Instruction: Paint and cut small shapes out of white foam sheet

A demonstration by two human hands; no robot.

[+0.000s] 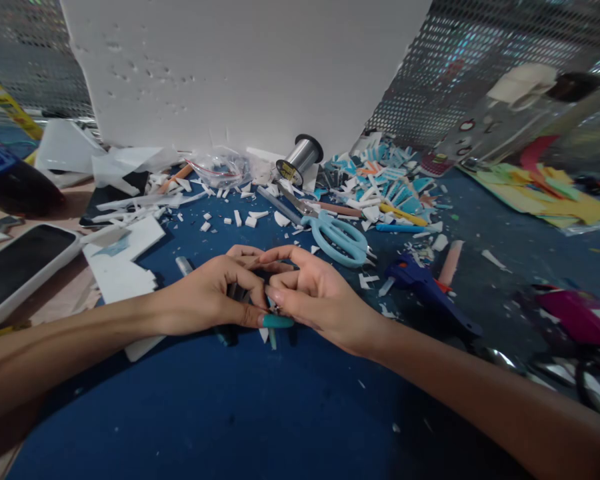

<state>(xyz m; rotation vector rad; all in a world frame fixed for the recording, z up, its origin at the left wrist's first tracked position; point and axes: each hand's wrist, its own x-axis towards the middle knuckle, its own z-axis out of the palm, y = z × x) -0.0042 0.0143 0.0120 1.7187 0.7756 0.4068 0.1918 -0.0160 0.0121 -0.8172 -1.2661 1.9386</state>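
Observation:
My left hand (230, 293) and my right hand (317, 293) meet over the middle of the blue table, fingers curled inward and touching. Both are closed around a small thing that the fingers mostly hide, so its kind cannot be made out. Thin pale pieces (273, 339) show below the thumbs. A long teal tip (278, 321) lies at the end of my left thumb. Just beyond my right hand lie scissors with light blue handles (337, 237). A white foam sheet (123, 257) with a jagged edge lies beside my left wrist.
A wire spool (301, 159) stands before an upright white foam board (245, 73). Blue and white scraps (385, 177) are heaped behind the scissors. A blue glue gun (430, 293) lies right, a phone (25, 270) and dark bottle (15, 180) left. Coloured paper (555, 200) lies far right.

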